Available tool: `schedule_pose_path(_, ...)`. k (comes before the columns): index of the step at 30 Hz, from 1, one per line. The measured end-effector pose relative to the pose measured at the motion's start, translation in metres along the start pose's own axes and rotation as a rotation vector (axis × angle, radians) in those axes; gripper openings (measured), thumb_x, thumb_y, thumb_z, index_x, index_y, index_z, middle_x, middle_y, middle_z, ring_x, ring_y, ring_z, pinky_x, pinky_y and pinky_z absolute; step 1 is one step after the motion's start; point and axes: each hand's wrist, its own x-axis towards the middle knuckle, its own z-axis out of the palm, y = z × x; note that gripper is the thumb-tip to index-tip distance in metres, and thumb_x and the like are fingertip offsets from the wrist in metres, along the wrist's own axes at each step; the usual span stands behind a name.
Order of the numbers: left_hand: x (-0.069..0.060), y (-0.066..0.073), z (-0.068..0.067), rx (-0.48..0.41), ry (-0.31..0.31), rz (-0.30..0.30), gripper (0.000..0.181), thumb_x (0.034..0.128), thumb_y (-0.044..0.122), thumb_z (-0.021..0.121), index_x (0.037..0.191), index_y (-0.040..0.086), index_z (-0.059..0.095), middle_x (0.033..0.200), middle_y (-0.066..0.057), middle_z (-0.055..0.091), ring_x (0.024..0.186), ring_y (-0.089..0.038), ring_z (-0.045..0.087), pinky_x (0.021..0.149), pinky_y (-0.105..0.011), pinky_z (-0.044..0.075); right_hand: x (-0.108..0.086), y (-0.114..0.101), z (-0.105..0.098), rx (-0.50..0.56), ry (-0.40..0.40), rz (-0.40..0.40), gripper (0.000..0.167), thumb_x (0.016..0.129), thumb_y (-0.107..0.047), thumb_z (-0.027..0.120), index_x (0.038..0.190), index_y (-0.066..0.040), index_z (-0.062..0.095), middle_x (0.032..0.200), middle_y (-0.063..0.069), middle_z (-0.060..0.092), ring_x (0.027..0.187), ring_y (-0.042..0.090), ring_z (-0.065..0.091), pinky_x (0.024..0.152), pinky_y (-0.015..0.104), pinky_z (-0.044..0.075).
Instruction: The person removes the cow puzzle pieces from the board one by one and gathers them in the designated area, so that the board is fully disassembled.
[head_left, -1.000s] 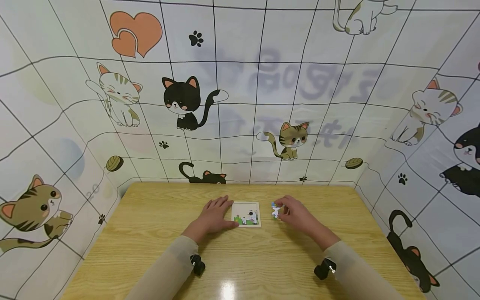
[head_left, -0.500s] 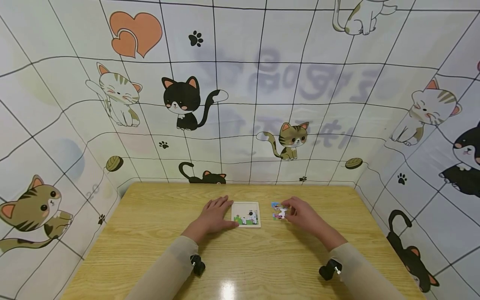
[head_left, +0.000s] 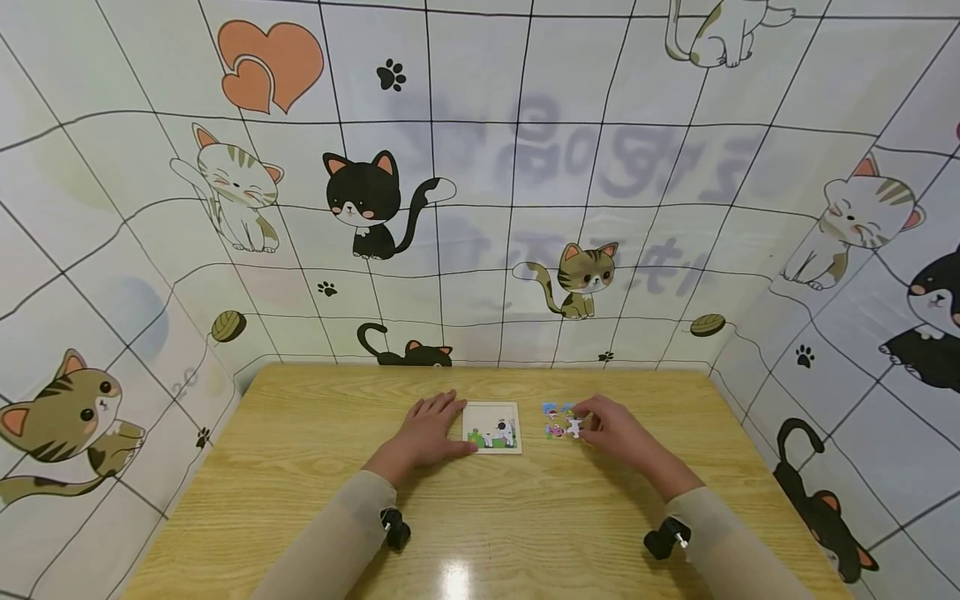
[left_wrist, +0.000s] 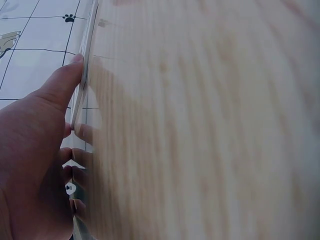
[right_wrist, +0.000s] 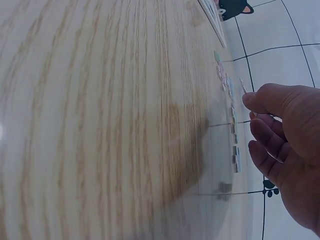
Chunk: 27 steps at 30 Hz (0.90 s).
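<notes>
A square white puzzle frame (head_left: pixel 487 415) lies on the table, with green and cow-pattern pieces along its lower part. My left hand (head_left: pixel 426 433) rests at its left side, thumb at the lower left corner and fingers spread; the left wrist view shows the thumb (left_wrist: pixel 65 82) on the frame's edge. To the right, my right hand (head_left: pixel 617 429) pinches a white puzzle piece (head_left: pixel 573 427) between thumb and fingertips. In the right wrist view that thin piece (right_wrist: pixel 243 86) is raised above the table. Several colourful loose pieces (head_left: pixel 553 430) lie just left of the right hand.
The wooden table (head_left: pixel 480 525) runs up to a white cloth wall (head_left: pixel 480 183) printed with cats and grid lines. Similar cloth stands at both sides. Black devices are strapped at the left wrist (head_left: pixel 396 530) and right wrist (head_left: pixel 666 537).
My right hand has moved right with the white piece, uncovering more of the colourful loose pieces. The left hand and the puzzle frame have stayed in place.
</notes>
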Motion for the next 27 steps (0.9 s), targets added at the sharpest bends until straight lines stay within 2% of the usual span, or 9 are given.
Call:
schedule_pose_path(7,0.001,-0.002,0.002,-0.002,0.000,0.001,0.096,0.0980,0.072,0.072,0.173,0.020,0.041,0.182,-0.011,0.027,0.166,-0.038,0.025,0.133,-0.064,0.019,-0.002,0.003,-0.001,0.016,-0.019,0.056,0.034,0.104,-0.004,0.076,0.138,0.002,0.071,0.124,0.011,0.069,0.094,0.019,0.060,0.071,0.033,0.054)
schedule_pose_path(16,-0.001,-0.001,0.000,0.010,-0.012,-0.012,0.097,0.0983,0.074,0.070,0.174,0.022,0.039,0.182,-0.009,0.026,0.167,-0.037,0.024,0.134,-0.063,0.017,-0.003,0.009,0.001,-0.013,-0.021,0.032,0.032,0.102,-0.001,0.077,0.133,0.002,0.073,0.121,0.010,0.071,0.092,0.018,0.059,0.072,0.035,0.052)
schedule_pose_path(27,-0.002,0.002,-0.003,0.007,-0.012,-0.013,0.096,0.0983,0.072,0.071,0.173,0.021,0.040,0.182,-0.010,0.027,0.167,-0.038,0.024,0.134,-0.063,0.016,0.000,0.016,0.006,-0.024,-0.032,0.011,0.034,0.101,-0.001,0.078,0.135,0.002,0.073,0.118,0.007,0.071,0.089,0.014,0.059,0.074,0.035,0.053)
